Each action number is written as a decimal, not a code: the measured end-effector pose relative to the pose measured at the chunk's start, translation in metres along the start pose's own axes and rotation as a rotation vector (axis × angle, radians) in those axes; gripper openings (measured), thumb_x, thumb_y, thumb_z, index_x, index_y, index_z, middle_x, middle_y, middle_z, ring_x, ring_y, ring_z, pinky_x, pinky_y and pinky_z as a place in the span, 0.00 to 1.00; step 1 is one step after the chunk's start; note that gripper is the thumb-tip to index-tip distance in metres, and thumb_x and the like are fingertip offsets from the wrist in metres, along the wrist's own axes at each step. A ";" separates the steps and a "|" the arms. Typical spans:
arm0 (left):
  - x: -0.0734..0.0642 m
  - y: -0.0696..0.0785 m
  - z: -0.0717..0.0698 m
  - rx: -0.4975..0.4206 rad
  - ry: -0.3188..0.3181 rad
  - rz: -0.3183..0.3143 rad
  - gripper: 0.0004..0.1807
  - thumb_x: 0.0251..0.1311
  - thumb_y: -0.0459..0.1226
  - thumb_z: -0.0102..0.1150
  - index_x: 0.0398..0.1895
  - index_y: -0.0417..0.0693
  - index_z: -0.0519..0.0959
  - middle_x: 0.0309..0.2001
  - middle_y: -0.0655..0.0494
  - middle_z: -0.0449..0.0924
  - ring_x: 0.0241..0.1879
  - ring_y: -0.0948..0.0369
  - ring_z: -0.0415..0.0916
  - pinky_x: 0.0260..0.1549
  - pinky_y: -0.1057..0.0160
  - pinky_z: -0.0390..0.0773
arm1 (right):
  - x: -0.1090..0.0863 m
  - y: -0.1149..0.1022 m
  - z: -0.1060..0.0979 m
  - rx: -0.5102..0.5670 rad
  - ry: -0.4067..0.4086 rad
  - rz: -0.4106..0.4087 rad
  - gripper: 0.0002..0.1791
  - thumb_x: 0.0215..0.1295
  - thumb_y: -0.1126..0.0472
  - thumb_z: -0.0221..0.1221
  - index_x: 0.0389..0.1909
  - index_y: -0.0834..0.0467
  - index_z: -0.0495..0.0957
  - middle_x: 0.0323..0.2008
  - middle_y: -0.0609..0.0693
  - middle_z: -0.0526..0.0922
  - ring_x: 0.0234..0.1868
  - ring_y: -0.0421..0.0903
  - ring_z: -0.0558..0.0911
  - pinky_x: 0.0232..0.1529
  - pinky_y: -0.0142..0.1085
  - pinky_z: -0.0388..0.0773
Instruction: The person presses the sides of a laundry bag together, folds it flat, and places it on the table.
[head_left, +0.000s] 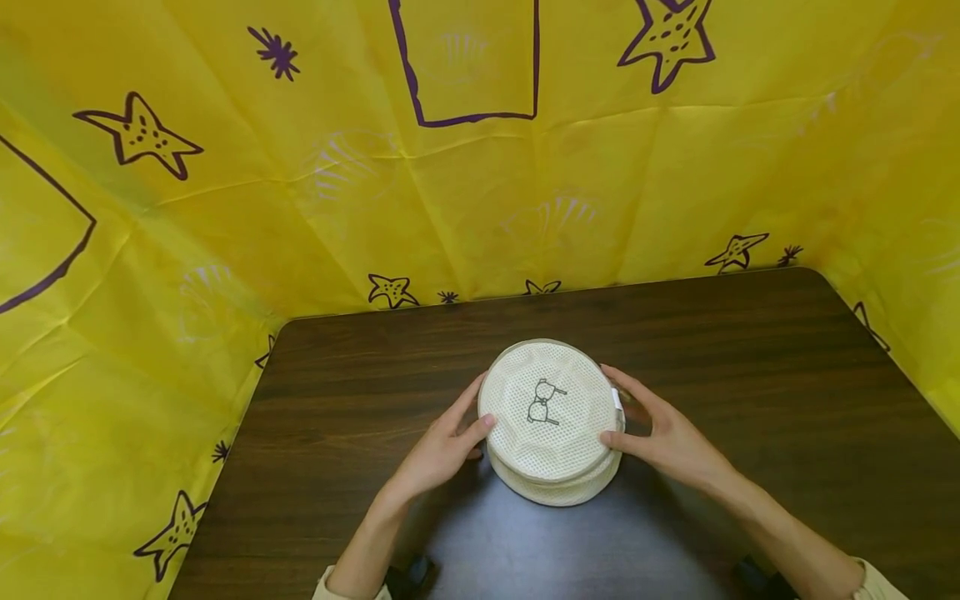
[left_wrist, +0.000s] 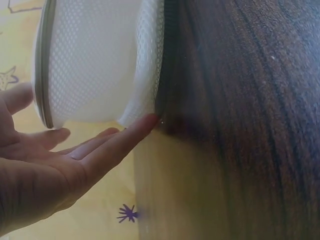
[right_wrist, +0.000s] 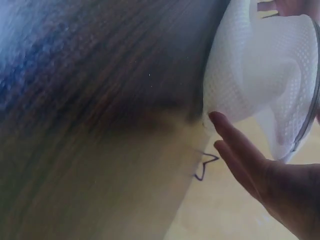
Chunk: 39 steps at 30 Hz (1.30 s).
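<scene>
A round, cream mesh laundry bag [head_left: 551, 458] stands on the dark wooden table, its flat lid printed with a small dark outline drawing. My left hand [head_left: 442, 446] holds its left side, the thumb over the lid's edge. In the left wrist view the fingers [left_wrist: 117, 145] reach down along the mesh wall towards the base. On the other side my right hand [head_left: 667, 437] grips the bag, thumb at the lid's rim near a white tag [head_left: 617, 399]. The right wrist view shows the soft wall [right_wrist: 240, 65] buckled inward, with fingertips at the lower edge.
The brown table [head_left: 360, 392] has rounded far corners. Yellow cloth [head_left: 465, 208] with purple starfish drawings hangs behind it and along both sides.
</scene>
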<state>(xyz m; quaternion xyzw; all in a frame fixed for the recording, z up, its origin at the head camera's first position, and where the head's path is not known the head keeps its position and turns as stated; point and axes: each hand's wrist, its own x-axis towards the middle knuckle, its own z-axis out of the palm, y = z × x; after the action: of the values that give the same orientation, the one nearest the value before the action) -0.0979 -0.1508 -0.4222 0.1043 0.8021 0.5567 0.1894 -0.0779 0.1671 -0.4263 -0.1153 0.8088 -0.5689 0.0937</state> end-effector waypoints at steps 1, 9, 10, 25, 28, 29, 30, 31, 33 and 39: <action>0.000 0.000 0.000 -0.006 -0.002 -0.001 0.35 0.73 0.48 0.53 0.79 0.69 0.52 0.76 0.49 0.54 0.58 0.47 0.75 0.46 0.45 0.82 | 0.000 0.000 0.000 0.018 -0.004 0.010 0.46 0.62 0.56 0.69 0.77 0.43 0.56 0.75 0.58 0.58 0.66 0.67 0.69 0.49 0.52 0.78; 0.002 -0.002 0.002 -0.078 -0.022 -0.003 0.35 0.73 0.46 0.53 0.79 0.67 0.53 0.76 0.46 0.53 0.58 0.47 0.75 0.46 0.45 0.82 | 0.001 0.002 0.001 0.126 -0.038 0.068 0.47 0.62 0.58 0.69 0.77 0.40 0.54 0.74 0.60 0.55 0.67 0.68 0.67 0.48 0.43 0.79; 0.002 -0.003 0.002 -0.086 -0.024 -0.002 0.35 0.73 0.45 0.53 0.79 0.66 0.53 0.77 0.47 0.52 0.59 0.46 0.75 0.47 0.45 0.81 | 0.001 0.002 0.001 0.143 -0.043 0.071 0.47 0.62 0.58 0.69 0.78 0.42 0.54 0.75 0.60 0.55 0.67 0.68 0.67 0.48 0.41 0.79; 0.002 -0.005 0.007 -0.201 -0.043 0.014 0.30 0.77 0.44 0.44 0.79 0.55 0.54 0.71 0.40 0.64 0.62 0.48 0.72 0.51 0.50 0.80 | 0.006 0.005 0.006 0.329 -0.058 0.084 0.37 0.65 0.65 0.65 0.71 0.57 0.59 0.67 0.66 0.62 0.68 0.67 0.65 0.47 0.38 0.81; 0.002 -0.005 0.008 -0.164 -0.024 0.016 0.29 0.78 0.44 0.42 0.79 0.55 0.55 0.72 0.41 0.63 0.62 0.47 0.71 0.50 0.50 0.81 | 0.005 0.005 0.006 0.322 -0.047 0.089 0.35 0.65 0.65 0.64 0.70 0.58 0.60 0.68 0.66 0.62 0.70 0.69 0.60 0.48 0.37 0.81; 0.002 -0.005 0.008 -0.145 -0.016 0.015 0.28 0.79 0.44 0.41 0.79 0.55 0.55 0.72 0.42 0.62 0.63 0.47 0.71 0.49 0.51 0.81 | 0.005 0.005 0.006 0.318 -0.045 0.091 0.35 0.65 0.65 0.64 0.69 0.59 0.60 0.69 0.66 0.61 0.71 0.69 0.59 0.49 0.36 0.81; 0.002 -0.005 0.008 -0.125 -0.008 0.013 0.28 0.79 0.44 0.41 0.79 0.55 0.56 0.73 0.44 0.61 0.63 0.47 0.70 0.49 0.51 0.82 | 0.005 0.005 0.006 0.314 -0.043 0.091 0.34 0.65 0.65 0.64 0.69 0.59 0.60 0.69 0.66 0.60 0.71 0.70 0.59 0.49 0.36 0.80; 0.002 -0.004 0.009 -0.105 -0.001 0.012 0.28 0.79 0.44 0.41 0.78 0.55 0.56 0.74 0.44 0.60 0.64 0.48 0.70 0.48 0.51 0.82 | 0.004 0.005 0.006 0.308 -0.041 0.090 0.34 0.66 0.65 0.64 0.69 0.59 0.60 0.69 0.66 0.60 0.71 0.70 0.59 0.49 0.35 0.80; 0.003 -0.003 0.010 -0.075 0.010 0.002 0.27 0.79 0.43 0.41 0.78 0.55 0.57 0.74 0.45 0.60 0.63 0.48 0.70 0.47 0.52 0.83 | 0.004 0.006 0.006 0.304 -0.039 0.089 0.33 0.66 0.65 0.64 0.69 0.59 0.61 0.69 0.65 0.59 0.70 0.70 0.61 0.49 0.35 0.80; 0.005 -0.002 0.011 0.010 0.022 -0.008 0.28 0.78 0.44 0.42 0.78 0.55 0.58 0.73 0.44 0.62 0.59 0.49 0.74 0.42 0.55 0.84 | 0.002 0.007 0.007 0.271 -0.027 0.110 0.33 0.65 0.66 0.64 0.68 0.61 0.61 0.69 0.65 0.59 0.67 0.69 0.66 0.49 0.34 0.79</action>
<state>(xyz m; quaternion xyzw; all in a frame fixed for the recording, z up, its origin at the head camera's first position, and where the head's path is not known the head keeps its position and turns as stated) -0.0974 -0.1398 -0.4282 0.0957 0.8072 0.5532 0.1823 -0.0784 0.1623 -0.4355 -0.0649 0.7283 -0.6654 0.1502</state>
